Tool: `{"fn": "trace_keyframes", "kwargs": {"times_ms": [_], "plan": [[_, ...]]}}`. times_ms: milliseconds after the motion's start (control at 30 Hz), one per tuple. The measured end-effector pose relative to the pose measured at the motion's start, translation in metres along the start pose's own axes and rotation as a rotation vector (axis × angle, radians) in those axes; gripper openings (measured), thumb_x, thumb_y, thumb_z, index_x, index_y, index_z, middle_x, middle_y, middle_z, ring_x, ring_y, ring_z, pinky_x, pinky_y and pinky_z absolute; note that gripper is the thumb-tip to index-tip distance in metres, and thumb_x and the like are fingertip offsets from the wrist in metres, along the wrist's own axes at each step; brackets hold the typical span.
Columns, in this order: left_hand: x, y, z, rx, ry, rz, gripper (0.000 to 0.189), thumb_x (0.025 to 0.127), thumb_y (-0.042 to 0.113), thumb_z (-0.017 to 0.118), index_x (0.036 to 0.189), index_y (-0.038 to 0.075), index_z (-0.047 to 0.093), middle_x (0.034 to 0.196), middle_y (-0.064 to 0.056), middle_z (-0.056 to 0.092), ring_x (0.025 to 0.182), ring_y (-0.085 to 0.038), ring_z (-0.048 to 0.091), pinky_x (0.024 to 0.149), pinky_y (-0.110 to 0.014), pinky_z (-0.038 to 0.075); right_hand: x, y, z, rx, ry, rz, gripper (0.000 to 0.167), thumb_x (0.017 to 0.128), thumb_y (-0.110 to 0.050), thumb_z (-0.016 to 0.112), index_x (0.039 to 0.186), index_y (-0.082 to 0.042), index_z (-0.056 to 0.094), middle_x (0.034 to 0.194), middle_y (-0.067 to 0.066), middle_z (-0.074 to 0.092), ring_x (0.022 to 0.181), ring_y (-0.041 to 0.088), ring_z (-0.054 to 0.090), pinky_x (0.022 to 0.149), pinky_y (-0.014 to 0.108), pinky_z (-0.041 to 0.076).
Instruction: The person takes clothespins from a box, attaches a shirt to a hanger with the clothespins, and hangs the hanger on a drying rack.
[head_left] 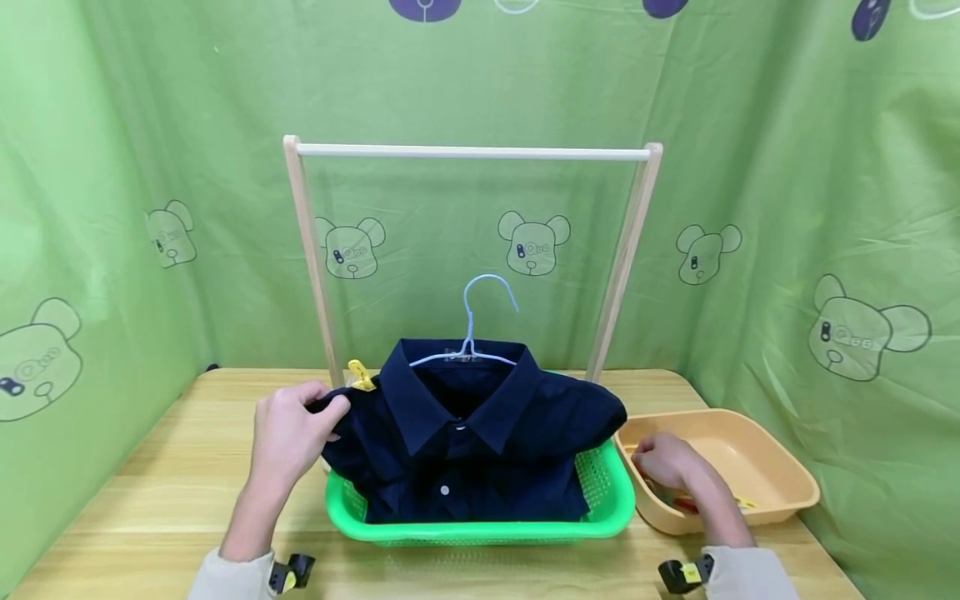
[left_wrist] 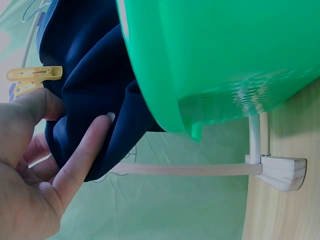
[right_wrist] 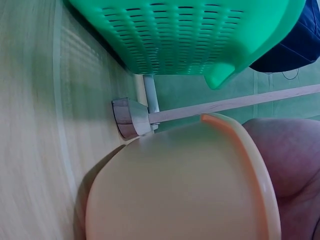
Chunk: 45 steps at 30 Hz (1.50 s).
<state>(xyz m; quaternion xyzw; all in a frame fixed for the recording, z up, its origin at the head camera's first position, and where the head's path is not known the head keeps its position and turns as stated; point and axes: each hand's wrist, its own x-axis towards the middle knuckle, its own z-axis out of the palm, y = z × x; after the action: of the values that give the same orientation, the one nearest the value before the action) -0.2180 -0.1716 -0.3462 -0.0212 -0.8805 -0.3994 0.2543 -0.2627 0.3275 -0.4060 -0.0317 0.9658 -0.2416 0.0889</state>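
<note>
A: What appears at left?
B: The left hand (head_left: 291,429), thumb and fingers pinching the left edge of the dark shirt (head_left: 525,433), which extends rightward from the fingers. A yellow clip (head_left: 361,376) sits on the cloth, just to their far side.
A: And at centre?
B: The shirt's lower part lies in the green basket (head_left: 480,532); a pale-blue hanger (head_left: 470,325) rises from its collar. The wooden rack (head_left: 311,250) stands on the far side.
A: At right?
B: The right hand (head_left: 667,458), inside the left part of the orange basin (head_left: 727,446), apart from the shirt to its left. Its fingertips are hidden; whether they grip anything cannot be told.
</note>
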Motion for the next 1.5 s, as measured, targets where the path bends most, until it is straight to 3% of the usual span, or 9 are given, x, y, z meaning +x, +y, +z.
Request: {"fn": "trace_keyframes", "kwargs": {"times_ms": [200, 667, 900, 1500], "plan": [[-0.0001, -0.0001, -0.0002, 0.004, 0.0, 0.001, 0.019, 0.085, 0.016, 0.065, 0.066, 0.013, 0.069, 0.066, -0.004, 0.072, 0.049, -0.009, 0.069, 0.052, -0.024, 0.054, -0.0012, -0.0006, 0.0004, 0.004, 0.002, 0.018, 0.02, 0.094, -0.013, 0.053, 0.075, -0.007, 0.059, 0.067, 0.003, 0.053, 0.063, 0.018, 0.051, 0.059, 0.03, 0.04], [-0.0001, -0.0006, -0.0005, 0.007, -0.007, -0.013, 0.02, 0.085, 0.017, 0.065, 0.065, 0.014, 0.067, 0.064, -0.002, 0.071, 0.049, -0.008, 0.068, 0.053, -0.024, 0.055, -0.0013, 0.0006, 0.0021, 0.016, -0.017, 0.065, 0.026, 0.097, -0.016, 0.054, 0.073, -0.008, 0.057, 0.061, 0.0, 0.048, 0.056, 0.016, 0.047, 0.054, 0.028, 0.037], [0.0001, -0.0003, -0.0012, 0.011, -0.008, -0.015, 0.02, 0.085, 0.017, 0.065, 0.065, 0.014, 0.068, 0.064, -0.002, 0.071, 0.049, -0.008, 0.068, 0.053, -0.024, 0.054, -0.0001, 0.0007, -0.0009, -0.021, 0.033, 0.057, 0.028, 0.099, -0.024, 0.056, 0.079, -0.005, 0.061, 0.068, 0.003, 0.053, 0.064, 0.018, 0.052, 0.059, 0.029, 0.039], [0.0008, -0.0021, 0.0002, 0.004, -0.01, -0.016, 0.02, 0.085, 0.017, 0.065, 0.065, 0.014, 0.067, 0.065, -0.003, 0.072, 0.049, -0.008, 0.068, 0.053, -0.024, 0.056, -0.0032, 0.001, -0.0041, 0.072, 0.153, 0.126, 0.032, 0.1, -0.03, 0.057, 0.081, -0.004, 0.062, 0.068, 0.005, 0.051, 0.06, 0.019, 0.048, 0.052, 0.03, 0.037]]}}
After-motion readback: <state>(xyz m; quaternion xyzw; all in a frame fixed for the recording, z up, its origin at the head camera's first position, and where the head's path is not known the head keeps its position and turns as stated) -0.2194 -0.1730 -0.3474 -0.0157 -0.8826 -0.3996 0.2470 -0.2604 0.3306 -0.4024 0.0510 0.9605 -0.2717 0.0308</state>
